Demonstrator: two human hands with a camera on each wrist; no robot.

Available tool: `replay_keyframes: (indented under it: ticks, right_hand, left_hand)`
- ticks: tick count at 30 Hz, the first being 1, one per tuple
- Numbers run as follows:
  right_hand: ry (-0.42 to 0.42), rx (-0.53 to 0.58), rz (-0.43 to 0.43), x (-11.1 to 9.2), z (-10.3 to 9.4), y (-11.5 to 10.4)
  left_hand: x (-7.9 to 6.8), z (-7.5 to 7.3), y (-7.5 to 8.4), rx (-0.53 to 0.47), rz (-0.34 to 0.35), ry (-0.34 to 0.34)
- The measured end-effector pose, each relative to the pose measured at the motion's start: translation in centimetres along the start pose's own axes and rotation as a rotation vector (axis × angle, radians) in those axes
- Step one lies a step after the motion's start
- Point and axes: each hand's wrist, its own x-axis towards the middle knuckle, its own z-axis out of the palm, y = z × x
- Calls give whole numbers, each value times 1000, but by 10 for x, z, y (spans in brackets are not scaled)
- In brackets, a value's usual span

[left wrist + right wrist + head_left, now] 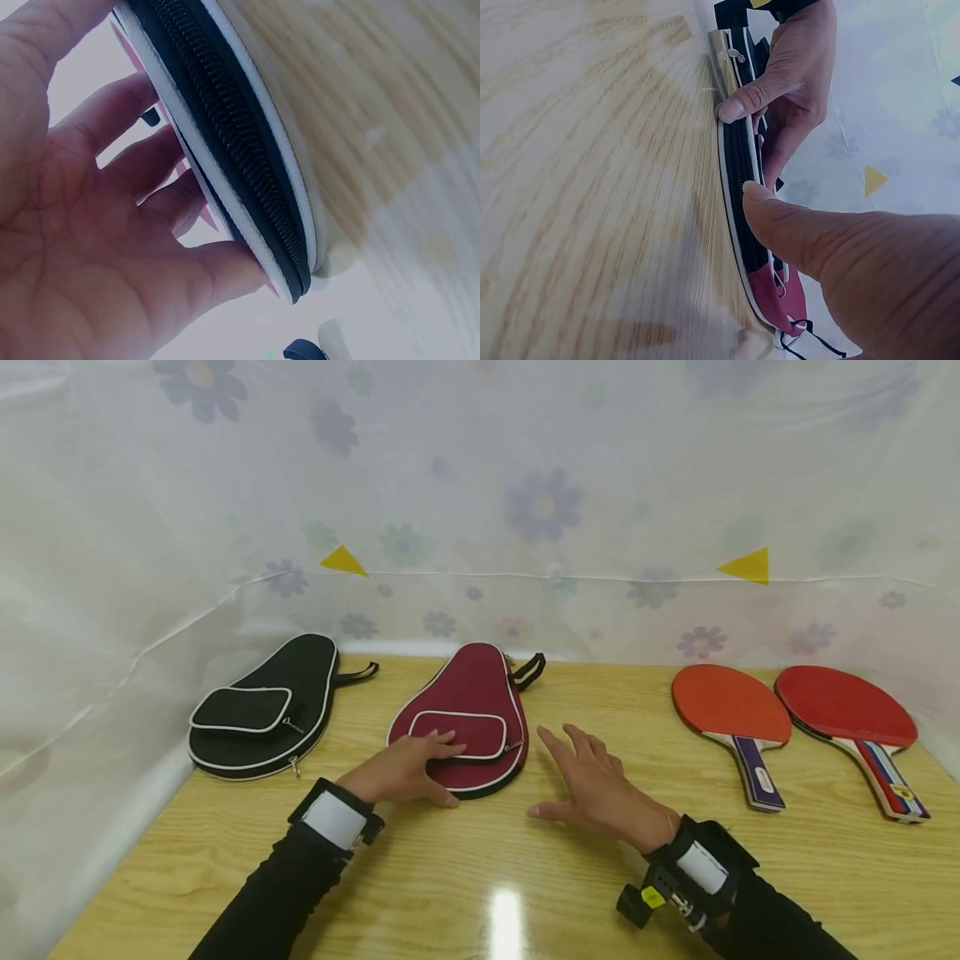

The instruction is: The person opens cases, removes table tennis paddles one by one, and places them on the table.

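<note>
A maroon table tennis bat case [468, 681] with white piping and a front pocket lies flat at the middle of the table. Over its lower left part stretches my left hand [408, 768], fingers extended across the pocket. In the left wrist view, the left thumb [229, 270] is right at the zipped edge [232, 135]. My right hand [600, 785] hovers just right of the case, fingers spread and holding nothing. From the right wrist, its thumb [802, 225] overlaps the case's side.
To the left lies a black bat case [296, 672] with a wrist strap. At the right are an orange-red table tennis bat [727, 702] and a red one [847, 706], side by side. A flowered plastic sheet [465, 510] with yellow triangles hangs behind the wooden table [435, 877].
</note>
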Motion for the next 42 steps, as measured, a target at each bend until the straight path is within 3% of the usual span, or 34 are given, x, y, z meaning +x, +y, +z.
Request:
replay_keyframes:
  ticks: [28, 42]
  right_hand:
    - [1, -8, -13, -2, 2, 0]
    - [-6, -10, -7, -1, 5, 0]
  left_hand:
    - [-14, -10, -17, -16, 1, 19]
    - [-19, -14, -35, -11, -18, 21]
